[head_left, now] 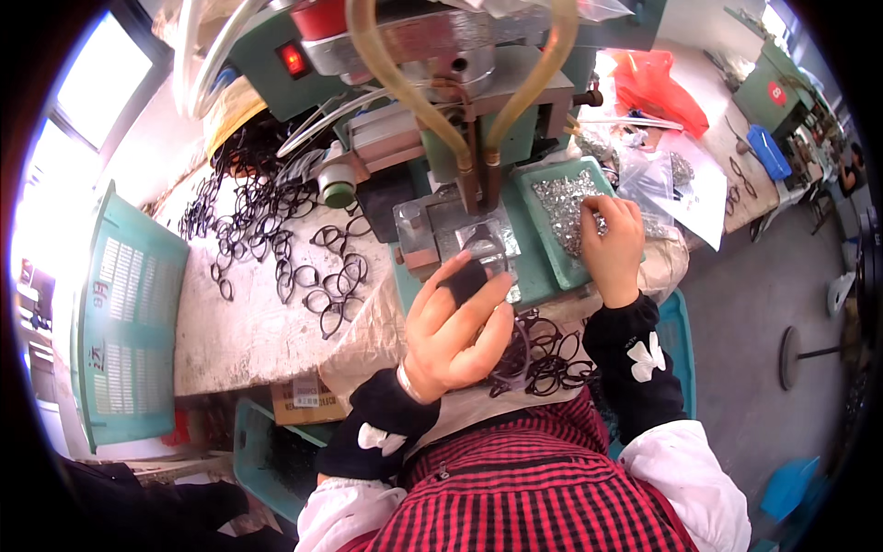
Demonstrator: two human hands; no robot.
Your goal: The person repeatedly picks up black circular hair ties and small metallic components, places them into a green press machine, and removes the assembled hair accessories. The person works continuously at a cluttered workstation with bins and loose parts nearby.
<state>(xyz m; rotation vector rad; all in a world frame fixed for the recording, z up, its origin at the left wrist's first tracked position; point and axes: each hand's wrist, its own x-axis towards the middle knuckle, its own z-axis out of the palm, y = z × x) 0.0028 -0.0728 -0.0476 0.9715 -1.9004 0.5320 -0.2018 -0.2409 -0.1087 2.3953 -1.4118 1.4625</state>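
Note:
My left hand (455, 331) is closed around a dark eyeglass frame (487, 237), with one rim reaching over the metal fixture of the bench machine (437, 221). A black cover (464, 281) wraps one of its fingers. To the right, my right hand (613, 247) dips over a green tray (559, 267) of small shiny metal parts (563, 198). Thumb and fingers are pinched together there, and whatever lies between them is hidden. Two copper-coloured electrode-like rods (480, 189) point down just beyond the left hand.
Many black eyeglass frames (267, 221) are heaped on the left of the table (221, 340); more frames (552, 359) lie by my lap. A green basket (133, 322) stands far left. Plastic bags and a red bag (653, 87) sit behind the tray. Hoses (395, 78) hang from the machine.

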